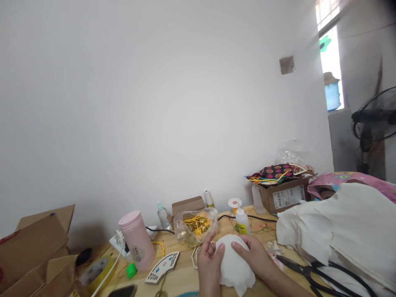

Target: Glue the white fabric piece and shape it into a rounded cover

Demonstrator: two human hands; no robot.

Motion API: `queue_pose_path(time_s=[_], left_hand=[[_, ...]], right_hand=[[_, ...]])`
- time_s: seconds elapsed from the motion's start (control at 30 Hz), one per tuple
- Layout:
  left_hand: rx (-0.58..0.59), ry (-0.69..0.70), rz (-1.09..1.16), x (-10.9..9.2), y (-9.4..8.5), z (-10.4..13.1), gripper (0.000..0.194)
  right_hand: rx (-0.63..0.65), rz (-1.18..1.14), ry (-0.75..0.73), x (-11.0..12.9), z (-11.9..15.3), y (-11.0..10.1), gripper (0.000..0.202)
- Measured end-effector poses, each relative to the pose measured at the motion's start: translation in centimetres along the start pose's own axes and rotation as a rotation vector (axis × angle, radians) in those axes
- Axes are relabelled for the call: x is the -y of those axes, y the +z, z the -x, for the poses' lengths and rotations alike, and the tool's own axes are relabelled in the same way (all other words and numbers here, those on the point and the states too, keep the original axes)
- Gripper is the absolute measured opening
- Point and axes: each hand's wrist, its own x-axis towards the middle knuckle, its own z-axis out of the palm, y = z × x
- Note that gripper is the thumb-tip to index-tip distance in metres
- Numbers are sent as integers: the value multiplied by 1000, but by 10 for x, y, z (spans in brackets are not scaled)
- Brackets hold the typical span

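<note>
A ragged-edged white cloth piece [235,266] is held up above the front of the wooden table, its kind of fabric hard to tell. My left hand [209,264] grips its left side, thumb in front and fingers partly hidden behind. On the upper right edge my right hand [259,256] pinches it with the thumb on the front face. Behind my left hand, a wooden cut-out piece [195,256] shows in part. To the left lies a fan-shaped wooden plaque [162,268] with a cord. Large black scissors [305,270] rest to the right of my right hand.
A pink tumbler [137,241], a bag of yellow cords and bells [197,225] and a white glue bottle [242,220] stand behind my hands. Cardboard boxes [40,247] crowd the left. White fabric [343,222] is heaped at right, and a phone [123,291] lies in front.
</note>
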Motion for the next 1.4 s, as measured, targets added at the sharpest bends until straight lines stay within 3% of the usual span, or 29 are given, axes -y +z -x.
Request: queue_pose_path(time_s=[0.3,0.47,0.63,0.8,1.17,1.4], left_hand=[[-63,17,-14,-5,0,0,59],[-6,-61,16,-3,-1,-1,50],[45,-124,-1,-3,2,3,39],[86,-159,-3,-5,5,7,34],[91,-112,-172,-2,0,6,29],[157,-57,-202,-4,4,8,37]], right_hand=[[38,-83,-8,10,4,-2,43],[37,-97,5,5,2,-1,48],[-64,-3,-19,6,4,-2,36],[-39,43,-33,9,4,-5,37],[-46,189,-55,13,10,0,24],[-91,127,5,9,7,0,39]])
